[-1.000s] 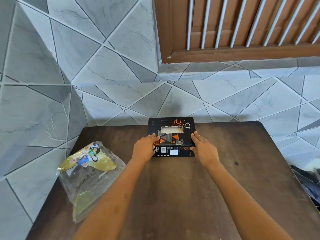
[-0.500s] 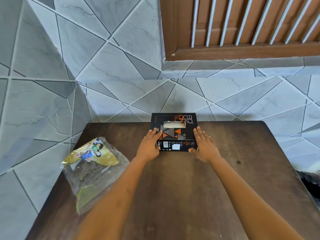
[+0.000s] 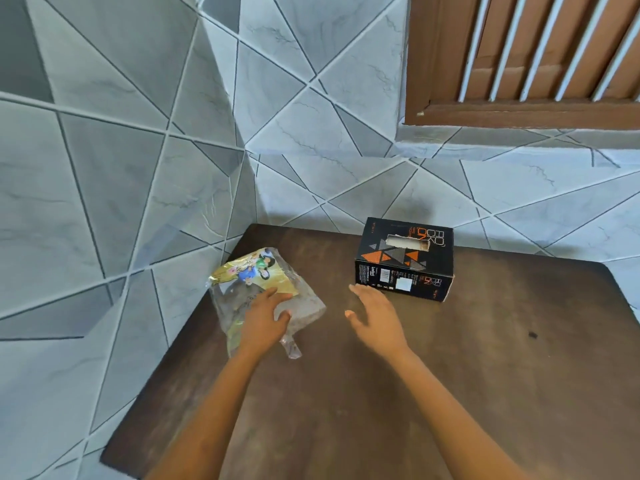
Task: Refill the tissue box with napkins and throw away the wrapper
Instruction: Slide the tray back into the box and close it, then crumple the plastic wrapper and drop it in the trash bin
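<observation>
Both hands have left the tissue box [image 3: 405,259]: left hand [image 3: 265,318] now lies spread on the wrapper [image 3: 256,292], grasp undeterminable; right hand [image 3: 375,315] hovers released, indicating disposal next

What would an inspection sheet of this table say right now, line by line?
Surface: dark brown wooden table, bare apart from two items and a small dark speck.
Job's things: black and orange tissue box upright near the wall, slot on top; clear plastic wrapper with yellow print, lying flat at the left edge.
Clutter: nothing seen.
Grippers: left hand resting on the wrapper, fingers not closed; right hand open, in front of the box and not gripping it.
Cables: nothing seen.
Surroundings: grey tiled wall in a corner; brown window frame with white bars.
</observation>
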{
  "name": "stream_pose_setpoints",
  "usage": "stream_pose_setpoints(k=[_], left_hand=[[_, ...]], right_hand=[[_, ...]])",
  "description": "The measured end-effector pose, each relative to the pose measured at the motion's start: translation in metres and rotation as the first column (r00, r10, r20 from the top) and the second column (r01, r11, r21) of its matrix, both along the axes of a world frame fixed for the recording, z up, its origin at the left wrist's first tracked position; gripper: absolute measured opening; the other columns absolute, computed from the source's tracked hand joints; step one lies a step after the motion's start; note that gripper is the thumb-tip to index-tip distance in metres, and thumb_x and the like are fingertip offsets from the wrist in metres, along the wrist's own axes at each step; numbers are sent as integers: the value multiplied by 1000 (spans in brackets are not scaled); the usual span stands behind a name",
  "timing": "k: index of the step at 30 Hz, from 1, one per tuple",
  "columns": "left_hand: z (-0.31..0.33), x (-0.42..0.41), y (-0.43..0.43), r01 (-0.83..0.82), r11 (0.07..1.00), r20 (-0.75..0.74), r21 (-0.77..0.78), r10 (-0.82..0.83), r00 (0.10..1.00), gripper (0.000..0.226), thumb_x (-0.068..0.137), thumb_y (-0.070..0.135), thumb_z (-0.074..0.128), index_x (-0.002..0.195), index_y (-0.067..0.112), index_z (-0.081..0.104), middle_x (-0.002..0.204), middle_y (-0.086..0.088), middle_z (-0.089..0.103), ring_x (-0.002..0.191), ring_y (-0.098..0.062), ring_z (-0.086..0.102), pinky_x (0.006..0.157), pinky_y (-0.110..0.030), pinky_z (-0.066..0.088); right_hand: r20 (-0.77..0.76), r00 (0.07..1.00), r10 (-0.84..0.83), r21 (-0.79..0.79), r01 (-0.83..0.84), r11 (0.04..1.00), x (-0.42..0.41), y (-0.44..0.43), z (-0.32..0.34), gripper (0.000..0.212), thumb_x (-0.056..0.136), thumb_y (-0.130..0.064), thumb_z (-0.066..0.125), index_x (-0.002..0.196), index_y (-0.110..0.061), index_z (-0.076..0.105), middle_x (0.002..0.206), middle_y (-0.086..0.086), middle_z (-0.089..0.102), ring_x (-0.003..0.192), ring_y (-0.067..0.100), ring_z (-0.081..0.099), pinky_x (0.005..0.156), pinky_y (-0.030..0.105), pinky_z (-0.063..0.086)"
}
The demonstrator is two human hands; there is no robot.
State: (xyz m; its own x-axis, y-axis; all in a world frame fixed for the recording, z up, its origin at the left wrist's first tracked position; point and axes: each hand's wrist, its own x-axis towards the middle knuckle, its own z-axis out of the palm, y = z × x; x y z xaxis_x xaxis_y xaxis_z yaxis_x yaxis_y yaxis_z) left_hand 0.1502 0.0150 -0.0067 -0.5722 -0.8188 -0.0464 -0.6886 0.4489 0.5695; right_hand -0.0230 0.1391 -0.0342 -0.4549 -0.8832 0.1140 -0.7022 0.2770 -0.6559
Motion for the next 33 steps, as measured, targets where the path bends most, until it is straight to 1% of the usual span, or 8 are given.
stream_pose_setpoints(k=[8, 15, 18, 22, 25, 29, 31, 33], left_hand=[[-14, 69, -53, -304, 944, -26, 130, 310, 951, 36, 85, 19, 59, 121, 17, 59, 127, -12, 60, 116, -31, 56, 95, -36, 44], [-43, 101, -104, -294, 844, -6, 448, 332, 943, 55, 84, 32, 63, 134, 21, 44, 135, -7, 54, 118, -32, 55, 94, -40, 49], [-53, 100, -110, -269, 734, -118, 623, 429, 896, 64, 82, 19, 66, 138, 24, 36, 137, -9, 50, 116, -32, 55, 93, -45, 52], [-62, 94, -115, -216, 734, -204, 644, 437, 876, 73, 78, -6, 60, 142, 19, 35, 127, -13, 53, 104, -25, 55, 80, -35, 51], [-64, 91, -118, -177, 753, -197, 633, 377, 905, 59, 78, -12, 55, 131, 13, 52, 127, -13, 55, 102, -18, 53, 82, -34, 52], [-50, 84, -117, -76, 783, -229, 618, 272, 935, 36, 81, -17, 49, 83, 13, 69, 96, -6, 67, 87, -14, 59, 58, -16, 52], [-36, 82, -117, -44, 781, -261, 623, 261, 929, 36, 82, -17, 49, 65, 11, 65, 78, -1, 66, 81, -15, 60, 60, -18, 51], [-27, 81, -119, -13, 775, -265, 632, 232, 936, 37, 80, -18, 46, 59, 8, 60, 71, -2, 64, 76, -15, 60, 65, -22, 49]], right_hand=[[-2, 999, 36, 120, -35, 992, 43, -47, -5, 49, 89, -24, 55, 135, -14, 43, 142, 5, 46, 134, 20, 37, 112, 31, 25], [216, 956, -198, 352, 113, 929, 73, -103, -20, 60, 92, -32, 49, 142, -5, 28, 146, 15, 39, 134, 31, 37, 108, 38, 32], [274, 921, -276, 364, 167, 916, 85, -111, -24, 55, 93, -32, 47, 138, -4, 34, 142, 18, 42, 131, 32, 40, 104, 36, 35], [310, 892, -329, 369, 206, 906, 95, -111, -34, 45, 92, -35, 50, 129, -10, 46, 125, 14, 51, 120, 32, 48, 95, 36, 39], [385, 849, -362, 355, 225, 907, 95, -105, -42, 14, 86, -37, 56, 91, -24, 53, 86, -2, 55, 88, 20, 54, 74, 32, 40], [353, 846, -398, 263, 319, 911, 97, -90, -33, 24, 85, -29, 60, 63, -20, 60, 58, -5, 57, 59, 12, 53, 56, 25, 41], [335, 844, -418, 133, 397, 908, 94, -82, -23, 26, 81, -28, 66, 61, -15, 55, 72, -1, 59, 68, 12, 54, 67, 28, 43], [396, 853, -341, 18, 364, 931, 89, -77, -13, 28, 77, -25, 72, 93, -11, 54, 110, 0, 50, 98, 14, 52, 87, 31, 43]])
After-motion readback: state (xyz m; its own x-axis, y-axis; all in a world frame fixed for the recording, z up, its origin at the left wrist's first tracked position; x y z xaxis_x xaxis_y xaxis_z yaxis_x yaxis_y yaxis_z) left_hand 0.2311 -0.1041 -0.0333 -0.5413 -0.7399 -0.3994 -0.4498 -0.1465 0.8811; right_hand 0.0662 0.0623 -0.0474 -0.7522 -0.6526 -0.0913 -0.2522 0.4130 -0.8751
